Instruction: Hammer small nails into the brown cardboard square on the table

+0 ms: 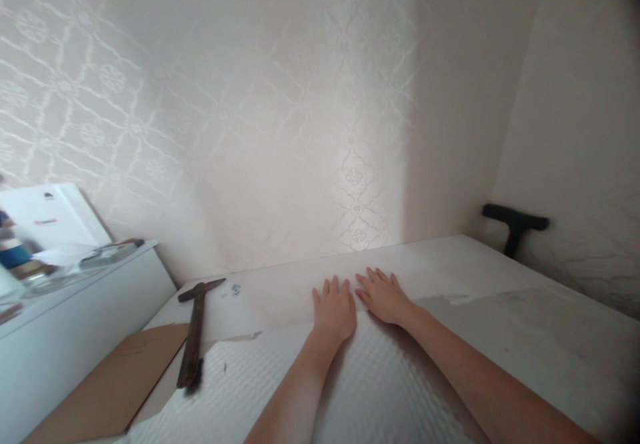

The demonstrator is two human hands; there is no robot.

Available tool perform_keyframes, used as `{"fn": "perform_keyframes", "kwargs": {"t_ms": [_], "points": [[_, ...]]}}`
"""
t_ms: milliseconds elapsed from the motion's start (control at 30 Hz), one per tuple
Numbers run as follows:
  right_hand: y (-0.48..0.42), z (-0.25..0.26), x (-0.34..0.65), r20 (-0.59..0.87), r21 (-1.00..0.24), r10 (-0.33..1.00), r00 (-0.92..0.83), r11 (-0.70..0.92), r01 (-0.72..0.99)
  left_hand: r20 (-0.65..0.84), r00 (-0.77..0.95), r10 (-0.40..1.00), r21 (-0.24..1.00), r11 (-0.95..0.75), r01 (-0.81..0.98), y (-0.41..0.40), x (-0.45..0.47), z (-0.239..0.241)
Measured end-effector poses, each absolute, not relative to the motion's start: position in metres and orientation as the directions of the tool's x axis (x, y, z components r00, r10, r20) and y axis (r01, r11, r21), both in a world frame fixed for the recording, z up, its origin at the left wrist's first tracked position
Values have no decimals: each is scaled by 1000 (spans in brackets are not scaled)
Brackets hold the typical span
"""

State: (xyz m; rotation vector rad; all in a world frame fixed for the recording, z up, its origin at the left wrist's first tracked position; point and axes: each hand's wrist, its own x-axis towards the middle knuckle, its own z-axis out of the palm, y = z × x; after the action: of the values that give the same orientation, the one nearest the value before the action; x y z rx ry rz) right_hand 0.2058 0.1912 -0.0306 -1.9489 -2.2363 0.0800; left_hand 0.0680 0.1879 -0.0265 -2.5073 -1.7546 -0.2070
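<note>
Both of my hands lie palm down, side by side, near the back of a white surface [280, 277]. The fingers of my left hand [336, 311] are spread and point toward the wall. Just to its right, my right hand [385, 297] rests flat with its fingers apart. Neither holds anything. Under my wrists and forearms stretches a white quilted-textured sheet [270, 371], whose far edge looks ragged. A hammer [196, 331] with a wooden handle lies to the left of my left hand, its head toward the wall.
Beside the hammer's head is a small cluster of tiny pieces [236, 290], too small to name. A brown cardboard sheet [125, 377] lies at left, against a white cabinet [100, 324] carrying a white box [53, 214] and clutter. A black T-shaped handle [515, 221] rises behind the right edge.
</note>
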Motion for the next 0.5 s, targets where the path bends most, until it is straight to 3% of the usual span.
{"fn": "perform_keyframes", "kwargs": {"t_ms": [500], "points": [[191, -31, 206, 93, -163, 988, -126, 140, 977, 148, 338, 930, 26, -345, 938, 188, 68, -26]]}}
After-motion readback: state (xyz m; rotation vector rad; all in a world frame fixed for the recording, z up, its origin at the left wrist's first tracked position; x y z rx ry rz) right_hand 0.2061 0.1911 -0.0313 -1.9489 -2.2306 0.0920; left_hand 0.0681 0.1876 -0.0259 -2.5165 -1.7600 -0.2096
